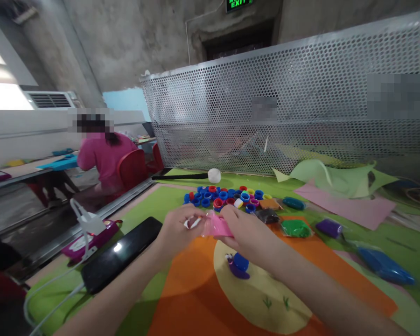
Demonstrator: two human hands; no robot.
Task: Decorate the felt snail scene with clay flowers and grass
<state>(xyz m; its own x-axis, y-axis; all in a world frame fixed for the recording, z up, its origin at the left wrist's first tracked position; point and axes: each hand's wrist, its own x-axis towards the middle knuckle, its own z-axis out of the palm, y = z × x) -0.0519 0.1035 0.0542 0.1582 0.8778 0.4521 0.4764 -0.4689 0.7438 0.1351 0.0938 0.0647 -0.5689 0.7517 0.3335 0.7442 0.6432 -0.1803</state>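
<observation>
Green tabletop (140, 198) w/ lg orange sheet (185, 280), pale yellow paper shape (245, 298) on it. Blk phone (122, 254) to the L. R hand (248, 231) gripping pink pkt (221, 226); L hand (175, 228) pinching its clear wrap (208, 225). Pkt is btwn both hands, above the sheet, nr bottle caps (206, 203). Sm. blue/purple snail fig. (241, 262) on the yellow shape.

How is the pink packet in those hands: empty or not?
Not empty: the pink packet shows pink material behind clear wrap, between the left hand and right hand. Part is hidden; how full, I cannot tell.
</observation>
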